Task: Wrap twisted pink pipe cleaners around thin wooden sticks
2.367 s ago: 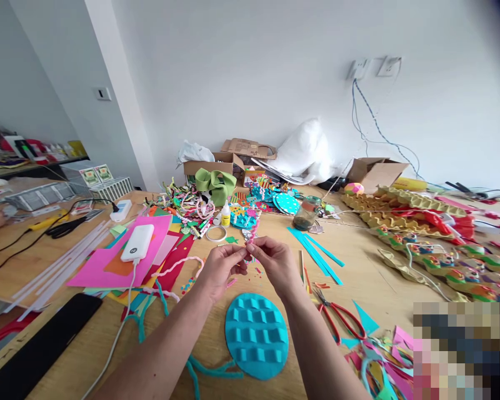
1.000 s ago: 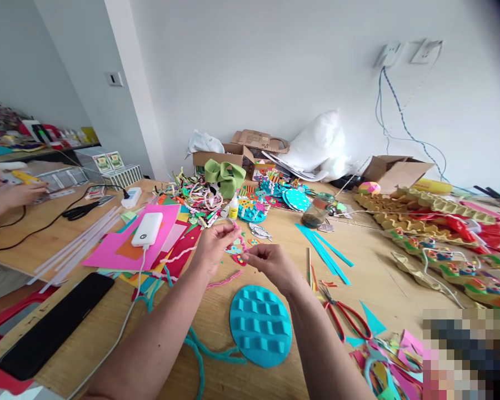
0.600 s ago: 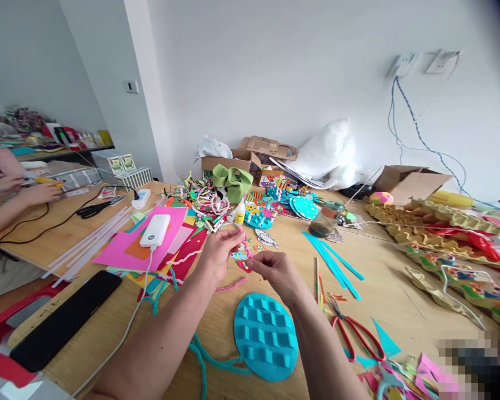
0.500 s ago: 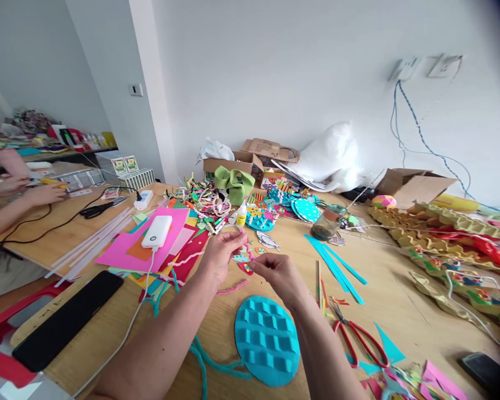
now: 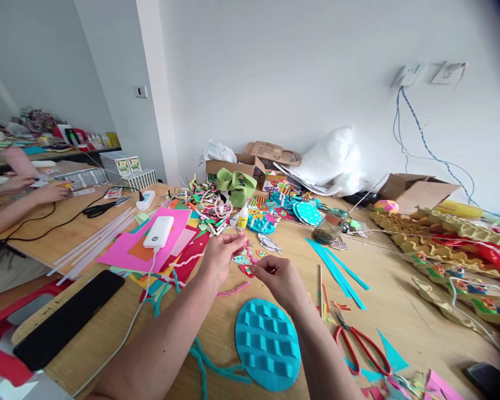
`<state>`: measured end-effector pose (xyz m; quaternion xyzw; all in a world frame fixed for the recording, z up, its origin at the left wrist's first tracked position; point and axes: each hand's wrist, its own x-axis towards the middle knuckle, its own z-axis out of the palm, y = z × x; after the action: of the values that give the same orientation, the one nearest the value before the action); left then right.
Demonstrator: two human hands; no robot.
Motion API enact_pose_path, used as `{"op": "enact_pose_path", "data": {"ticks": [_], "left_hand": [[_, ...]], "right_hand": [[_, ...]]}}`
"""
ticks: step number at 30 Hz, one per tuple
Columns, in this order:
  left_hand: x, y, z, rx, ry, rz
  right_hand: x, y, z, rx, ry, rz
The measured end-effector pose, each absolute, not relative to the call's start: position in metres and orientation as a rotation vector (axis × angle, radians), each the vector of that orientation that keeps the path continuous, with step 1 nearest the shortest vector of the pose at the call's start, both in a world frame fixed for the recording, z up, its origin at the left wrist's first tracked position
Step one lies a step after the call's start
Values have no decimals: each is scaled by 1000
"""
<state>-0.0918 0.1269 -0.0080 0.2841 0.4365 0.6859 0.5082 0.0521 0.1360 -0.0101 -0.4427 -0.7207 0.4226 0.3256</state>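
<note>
Inspecting the wooden table (image 5: 379, 266) by the white wall (image 5: 275, 66), we find the left hand (image 5: 220, 256) and right hand (image 5: 280, 276) each pinching a pink twisted pipe cleaner (image 5: 250, 253) above the tabletop. A turquoise egg-shaped cutout (image 5: 268, 347) lies between the forearms (image 5: 166, 328); a yellow-labelled bottle (image 5: 243, 219) and paper fish (image 5: 269, 243) crowd the far side. Fingers (image 5: 232, 239) hide the gripped parts; we cannot identify the dark object (image 5: 485, 379), lower right.

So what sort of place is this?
It looks like a craft room or a small workshop, though I can't be sure which. There are bright paper sheets, a blue-green oval covered in rows of raised bumps, and a red-handled tool lying near paper scraps.
</note>
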Motion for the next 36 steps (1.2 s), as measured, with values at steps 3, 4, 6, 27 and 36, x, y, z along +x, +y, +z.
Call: {"op": "enact_pose_path", "data": {"ticks": [3, 4, 6, 27, 36], "left_hand": [[-93, 127, -8, 659, 1005, 1635], [-93, 127, -7, 648, 990, 1631], [-94, 126, -5, 626, 960, 1625], [-96, 123, -5, 790, 870, 1598], [-84, 121, -6, 846, 976, 1507]], "right_hand": [[53, 135, -9, -1162, -1895, 1109], [53, 135, -9, -1158, -1892, 1113], [53, 135, -8, -1147, -1881, 1123], [60, 138, -7, -1110, -1874, 1190], [64, 140, -5, -1035, -1841, 1216]]}}
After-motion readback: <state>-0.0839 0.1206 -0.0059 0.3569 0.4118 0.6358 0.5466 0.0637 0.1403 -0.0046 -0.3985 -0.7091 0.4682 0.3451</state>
